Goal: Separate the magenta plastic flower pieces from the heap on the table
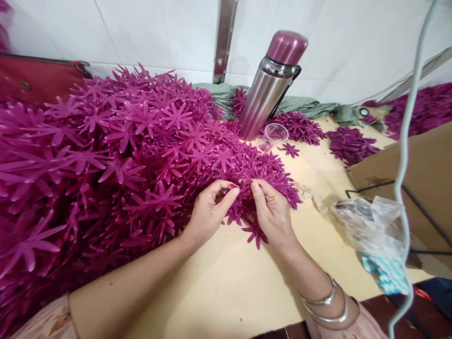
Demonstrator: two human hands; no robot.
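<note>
In the middle of the head view, my left hand [211, 207] and my right hand [271, 207] face each other, fingertips a short gap apart. Each has thumb and forefinger pinched together. Whatever sits in the pinches is too small to make out against the magenta behind. Just beyond and under the fingers spreads a big pile of magenta artificial flower pieces [165, 165] with narrow, star-like petals. One flower piece [257, 234] lies below my right hand at the pile's front edge. Silver bracelets [328, 306] circle my right forearm.
Behind the pile stands a steel and purple thermos flask [264, 89], with a clear plastic cup [276, 134] beside it. At right are a cardboard box [423, 174], a clear plastic bag [367, 223] and a hanging pale cable [402, 165]. A red bag [38, 80] sits far left.
</note>
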